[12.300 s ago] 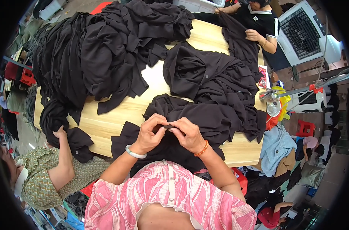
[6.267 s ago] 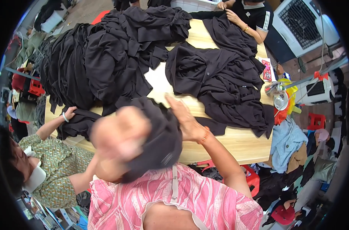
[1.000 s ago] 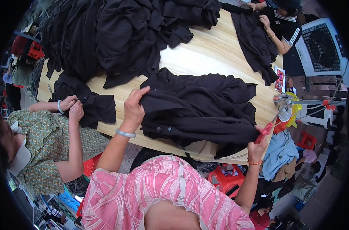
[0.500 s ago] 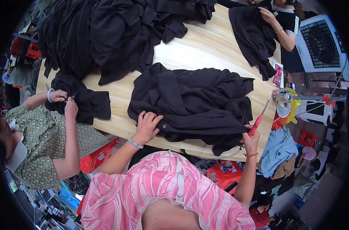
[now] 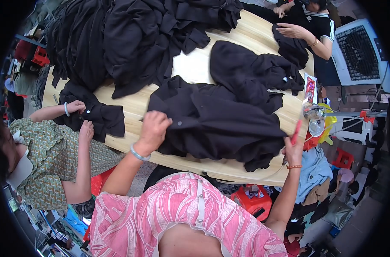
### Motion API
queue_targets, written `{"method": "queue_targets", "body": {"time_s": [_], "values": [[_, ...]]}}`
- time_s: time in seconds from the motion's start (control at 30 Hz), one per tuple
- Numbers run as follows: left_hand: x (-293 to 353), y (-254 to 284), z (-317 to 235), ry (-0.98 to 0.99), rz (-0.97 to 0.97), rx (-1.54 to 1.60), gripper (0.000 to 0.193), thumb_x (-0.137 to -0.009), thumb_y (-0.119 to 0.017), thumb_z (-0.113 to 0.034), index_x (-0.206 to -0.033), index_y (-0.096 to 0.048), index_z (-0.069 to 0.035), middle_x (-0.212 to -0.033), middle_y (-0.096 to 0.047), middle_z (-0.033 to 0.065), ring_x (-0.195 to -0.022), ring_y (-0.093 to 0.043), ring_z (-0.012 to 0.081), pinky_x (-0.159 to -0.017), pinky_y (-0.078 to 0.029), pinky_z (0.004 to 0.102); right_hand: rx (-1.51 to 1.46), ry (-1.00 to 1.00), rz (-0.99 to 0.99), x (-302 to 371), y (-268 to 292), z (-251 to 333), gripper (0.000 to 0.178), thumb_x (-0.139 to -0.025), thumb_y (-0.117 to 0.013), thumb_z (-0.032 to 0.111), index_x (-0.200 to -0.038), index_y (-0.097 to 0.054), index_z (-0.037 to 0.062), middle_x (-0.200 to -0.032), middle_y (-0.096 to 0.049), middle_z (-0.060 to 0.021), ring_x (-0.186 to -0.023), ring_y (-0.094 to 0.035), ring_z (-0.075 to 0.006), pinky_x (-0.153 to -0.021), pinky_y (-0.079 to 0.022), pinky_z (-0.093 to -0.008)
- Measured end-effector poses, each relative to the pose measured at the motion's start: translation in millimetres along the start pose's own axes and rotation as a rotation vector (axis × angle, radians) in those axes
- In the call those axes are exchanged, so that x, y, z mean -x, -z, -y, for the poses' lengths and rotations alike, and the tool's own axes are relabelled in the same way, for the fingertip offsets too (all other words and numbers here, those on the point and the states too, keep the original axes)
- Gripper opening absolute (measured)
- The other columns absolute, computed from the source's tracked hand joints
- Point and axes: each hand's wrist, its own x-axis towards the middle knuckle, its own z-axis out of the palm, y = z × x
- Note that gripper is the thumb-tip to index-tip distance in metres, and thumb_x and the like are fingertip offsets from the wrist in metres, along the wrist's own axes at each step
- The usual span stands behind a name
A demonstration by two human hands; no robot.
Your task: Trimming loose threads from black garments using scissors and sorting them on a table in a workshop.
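The black garment (image 5: 220, 124) is lying spread across the near half of the wooden table (image 5: 246, 34), right in front of you. Your left hand (image 5: 153, 127) is pressing down on its left edge, fingers curled over the cloth beside a small pale button (image 5: 177, 123). Your right hand (image 5: 294, 147) is hanging at the table's right edge, closed around a red-handled tool (image 5: 296, 130), just beside the garment's lower right corner. To your left, a person in a green patterned top is working both hands on a smaller black piece (image 5: 96, 113). A big heap of black clothing (image 5: 130, 34) is filling the far left of the table, and another person across from you is handling more dark fabric (image 5: 291, 49).
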Motion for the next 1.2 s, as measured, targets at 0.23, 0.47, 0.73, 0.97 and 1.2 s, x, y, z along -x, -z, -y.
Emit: {"method": "queue_targets", "body": {"time_s": [0.23, 0.47, 0.73, 0.97, 1.2], "values": [[41, -58, -17, 0.471, 0.310, 0.507, 0.039, -0.069, -0.083, -0.019, -0.100, -0.066, -0.003, -0.093, -0.065, 0.0094, -0.093, -0.058, 0.0288, -0.084, -0.045, 0.0409, 0.236, 0.294, -0.303, 45, -22, -70, 0.029, -0.094, -0.060, 0.009, -0.120, -0.051, -0.0006, -0.083, -0.060, -0.0135, -0.057, -0.056, -0.0348, -0.061, -0.050, -0.0433], [56, -70, -26, 0.440, 0.193, 0.398, 0.030, -0.073, -0.080, -0.016, -0.098, -0.068, -0.004, -0.092, -0.066, 0.0067, -0.093, -0.058, 0.0259, -0.085, -0.039, 0.0379, -0.092, 0.369, 0.375, 103, -58, 32, 0.021, -0.094, -0.060, 0.002, -0.115, -0.056, 0.0047, -0.093, -0.065, -0.0059, -0.084, -0.064, -0.0173, -0.076, -0.052, -0.0335], [43, -67, -26, 0.295, 0.143, 0.495, 0.014, -0.076, -0.068, -0.006, -0.089, -0.071, -0.007, -0.080, -0.061, 0.0028, -0.087, -0.055, 0.0229, -0.080, -0.037, 0.0374, 0.449, 0.488, 0.686, 128, -82, 57, 0.018, -0.089, -0.067, 0.020, -0.096, -0.058, 0.0061, -0.079, -0.064, -0.0196, -0.078, -0.065, -0.0390, -0.070, -0.050, -0.0472], [53, -72, -18, 0.284, 0.144, 0.487, 0.016, -0.072, -0.066, -0.004, -0.087, -0.071, -0.007, -0.082, -0.060, 0.0044, -0.085, -0.056, 0.0252, -0.076, -0.039, 0.0372, 0.580, 0.545, 0.810, 129, -90, 81, 0.027, -0.091, -0.065, 0.030, -0.095, -0.055, 0.0049, -0.071, -0.064, -0.0234, -0.072, -0.064, -0.0440, -0.067, -0.051, -0.0509], [23, -44, -40, 0.543, 0.182, 0.517, 0.028, -0.080, -0.077, -0.019, -0.101, -0.071, -0.002, -0.093, -0.064, 0.0064, -0.076, -0.060, 0.0199, -0.071, -0.046, 0.0352, 0.326, 0.488, 0.670, 129, -81, 61, 0.023, -0.087, -0.068, 0.013, -0.107, -0.059, 0.0062, -0.091, -0.065, -0.0174, -0.089, -0.064, -0.0376, -0.076, -0.051, -0.0441]]}}
